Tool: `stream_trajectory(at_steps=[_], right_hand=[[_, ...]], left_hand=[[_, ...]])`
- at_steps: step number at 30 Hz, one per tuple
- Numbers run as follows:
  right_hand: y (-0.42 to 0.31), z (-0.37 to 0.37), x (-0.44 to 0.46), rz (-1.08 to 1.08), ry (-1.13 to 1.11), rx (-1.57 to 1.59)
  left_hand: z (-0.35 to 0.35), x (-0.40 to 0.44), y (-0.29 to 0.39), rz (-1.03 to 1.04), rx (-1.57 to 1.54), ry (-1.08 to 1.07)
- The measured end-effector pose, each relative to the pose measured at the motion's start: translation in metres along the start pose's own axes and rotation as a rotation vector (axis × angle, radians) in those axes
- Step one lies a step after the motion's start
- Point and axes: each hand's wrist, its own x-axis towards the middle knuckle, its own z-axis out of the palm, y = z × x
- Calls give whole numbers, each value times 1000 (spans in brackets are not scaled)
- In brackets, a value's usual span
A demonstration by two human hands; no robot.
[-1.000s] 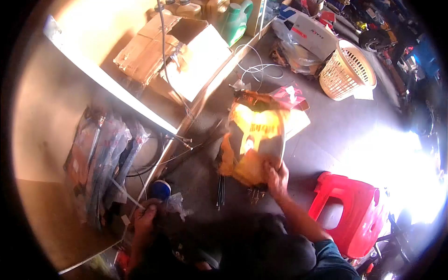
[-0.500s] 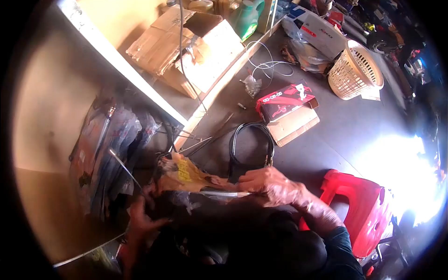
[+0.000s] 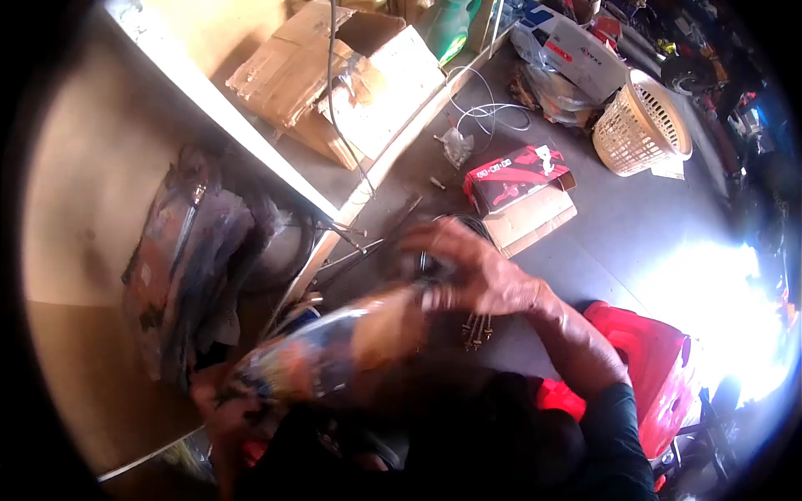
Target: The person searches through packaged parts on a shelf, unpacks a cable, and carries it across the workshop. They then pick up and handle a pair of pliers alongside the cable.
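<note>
While the clear, printed plastic packet (image 3: 305, 355) lies between both hands' fingers, the step appears to be repositioning it. Right hand (image 3: 493, 280): fingers half-curled, hold unclear. Left hand (image 3: 219, 405): blurred, opening and hold indeterminable. Next move likely requires two-ended support.

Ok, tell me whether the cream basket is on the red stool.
No, the cream basket stands on the floor, well apart from the red stool.
</note>
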Motion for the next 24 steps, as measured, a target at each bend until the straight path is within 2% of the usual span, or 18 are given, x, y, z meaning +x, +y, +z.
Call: stream_trajectory(at_steps=[2, 4, 6, 9, 12, 16, 17, 21, 23, 24], right_hand=[[43, -7, 8, 109, 112, 1], [65, -31, 37, 512, -36, -113], [119, -42, 61, 514, -206, -432], [170, -38, 96, 632, -265, -660], [215, -7, 121, 717, -27, -577], [260, 12, 119, 804, 110, -666], [274, 15, 117, 739, 162, -738], [295, 6, 122, 701, 126, -782], [291, 6, 127, 726, 121, -767], [286, 5, 129, 738, 123, -759]], left_hand=[[-11, 2, -10, -8, -57, 141], [-23, 7, -20, -6, -89, 275], [-42, 10, -35, 3, -99, 388], [-76, 13, -62, 33, -66, 532], [-111, 8, -96, 62, 1, 651], [-157, -1, -145, 117, 116, 758], [-169, -4, -156, 130, 151, 772], [-212, -18, -197, 185, 297, 791], [-226, -26, -210, 198, 283, 772], [-221, -28, -199, 195, 143, 756]])
